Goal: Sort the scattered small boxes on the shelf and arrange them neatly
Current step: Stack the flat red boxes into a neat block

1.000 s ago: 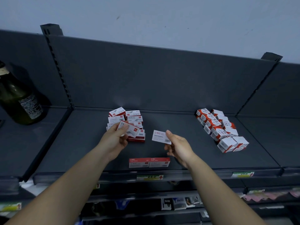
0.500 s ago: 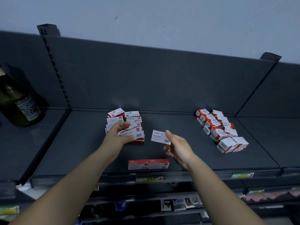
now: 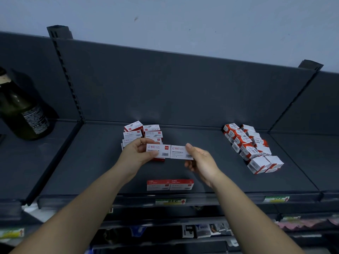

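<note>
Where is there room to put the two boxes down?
Bare dark grey metal shelf lies left of the stacked red-and-white boxes, and between them and the slanted red-and-white box cluster at right. Crowded: the middle, where left hand and right hand work near two flat red boxes.

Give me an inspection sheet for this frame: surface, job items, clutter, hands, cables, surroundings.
Surface: dark grey shelf, price labels on its front rail.
Job's things: front pair of staple boxes lying side by side; back pile of the same boxes, loosely stacked; right group of red-and-white boxes in uneven rows; left box and right box held end to end above the shelf.
Clutter: dark bottle on the bay to the left.
Hands: left hand pinches the left box; right hand holds the right box.
Cables: nothing seen.
Surroundings: pale wall; packets on a lower shelf.
</note>
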